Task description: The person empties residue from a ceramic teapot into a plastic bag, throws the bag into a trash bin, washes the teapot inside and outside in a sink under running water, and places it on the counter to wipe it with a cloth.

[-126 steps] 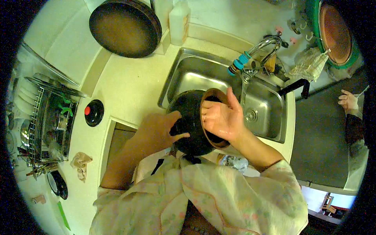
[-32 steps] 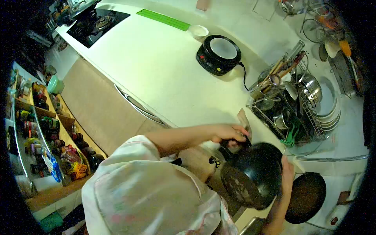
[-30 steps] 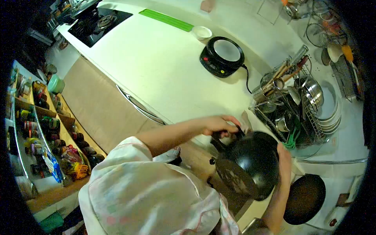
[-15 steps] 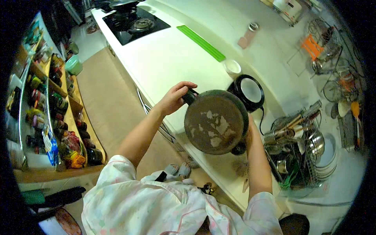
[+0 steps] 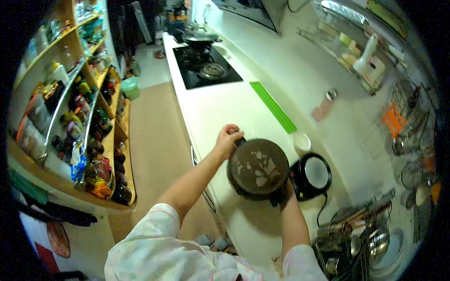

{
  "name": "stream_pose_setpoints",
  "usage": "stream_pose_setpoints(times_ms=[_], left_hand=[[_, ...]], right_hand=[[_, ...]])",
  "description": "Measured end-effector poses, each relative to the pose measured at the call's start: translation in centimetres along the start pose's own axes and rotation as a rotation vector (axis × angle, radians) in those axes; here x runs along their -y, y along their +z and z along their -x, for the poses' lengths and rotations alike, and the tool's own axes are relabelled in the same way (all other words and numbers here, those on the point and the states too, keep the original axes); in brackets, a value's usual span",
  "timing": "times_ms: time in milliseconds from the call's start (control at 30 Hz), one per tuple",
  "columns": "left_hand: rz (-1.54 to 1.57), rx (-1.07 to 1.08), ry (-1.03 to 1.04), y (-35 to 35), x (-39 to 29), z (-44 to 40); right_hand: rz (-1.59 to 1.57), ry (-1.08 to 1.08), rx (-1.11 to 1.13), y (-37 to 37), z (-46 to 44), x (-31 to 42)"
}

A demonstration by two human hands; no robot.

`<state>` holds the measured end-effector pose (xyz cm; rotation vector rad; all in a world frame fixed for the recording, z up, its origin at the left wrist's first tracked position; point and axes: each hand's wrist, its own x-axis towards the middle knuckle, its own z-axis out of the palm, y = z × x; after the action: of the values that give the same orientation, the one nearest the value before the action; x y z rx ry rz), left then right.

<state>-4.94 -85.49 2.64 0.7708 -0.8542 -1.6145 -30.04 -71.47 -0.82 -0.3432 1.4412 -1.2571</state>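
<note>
A dark two-handled pot (image 5: 258,166) is held up over the white counter. Its round brown face, marked with pale patches, is turned toward me; it looks like the pot's underside. My left hand (image 5: 228,140) is closed around the black handle at the upper left. On the lower right side, my right hand (image 5: 288,192) grips the other handle, its fingers mostly hidden by the pot. Just right of the pot sits a black electric hot plate (image 5: 317,172) with a pale round top and a cord. A white cup (image 5: 302,143) stands behind it.
A black cooktop (image 5: 206,68) is set into the far counter (image 5: 215,105). A green strip (image 5: 273,107) lies along the wall side. A crowded dish rack (image 5: 347,239) stands at the near right. Shelves of jars and packets (image 5: 89,136) line the left, across the floor (image 5: 152,140).
My view has tilted up, showing more of the far counter and wall. The pot, still in both hands, has tipped so its side shows below the round face.
</note>
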Motion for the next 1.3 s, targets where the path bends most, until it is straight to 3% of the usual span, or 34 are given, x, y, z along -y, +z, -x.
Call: stream_pose_setpoints(times_ms=[367, 667, 700, 733, 800, 833, 867, 1000, 1033, 1133, 1300], left_hand=[[-0.022, -0.034, -0.058, 0.3, 0.0, -6.3], [-0.214, -0.157, 0.075, 1.7, 1.9, -10.4], [-0.158, -0.06, 0.069, 0.5, 3.7, -12.6], [-0.115, -0.124, 0.093, 1.0, 3.9, -12.7], [-0.247, 0.039, -0.045, 0.0, 3.1, -13.4], [-0.254, -0.04, -0.048, 0.0, 4.1, -14.5], [-0.112, 0.045, -0.084, 0.5, 3.4, -13.7], [-0.113, 0.151, -0.074, 1.0, 2.3, -13.9], [-0.096, -0.048, -0.058, 3.4, 1.1, -11.9], [-0.1, 0.003, -0.071, 3.5, 1.7, -12.9], [-0.101, 0.028, -0.115, 4.4, 1.8, -13.3]], right_hand=[[0.151, -0.049, -0.073, -2.3, -4.3, 1.9], [0.218, -0.1, -0.103, -2.7, -6.9, 3.2], [0.228, -0.111, -0.096, -2.8, -7.4, 3.3], [0.249, -0.127, -0.09, -2.7, -7.9, 3.5], [0.293, -0.15, -0.09, -3.1, -8.9, 3.6], [0.322, -0.158, -0.087, -3.1, -9.4, 3.7], [0.345, -0.16, -0.092, -3.1, -9.9, 3.7], [0.329, -0.074, -0.105, -2.8, -13.1, 3.9], [0.249, 0.006, 0.044, -0.9, -8.1, 6.2], [0.383, -0.206, -0.091, -0.6, -7.6, 6.3], [0.4, -0.173, -0.184, 0.4, -6.2, 7.1]])
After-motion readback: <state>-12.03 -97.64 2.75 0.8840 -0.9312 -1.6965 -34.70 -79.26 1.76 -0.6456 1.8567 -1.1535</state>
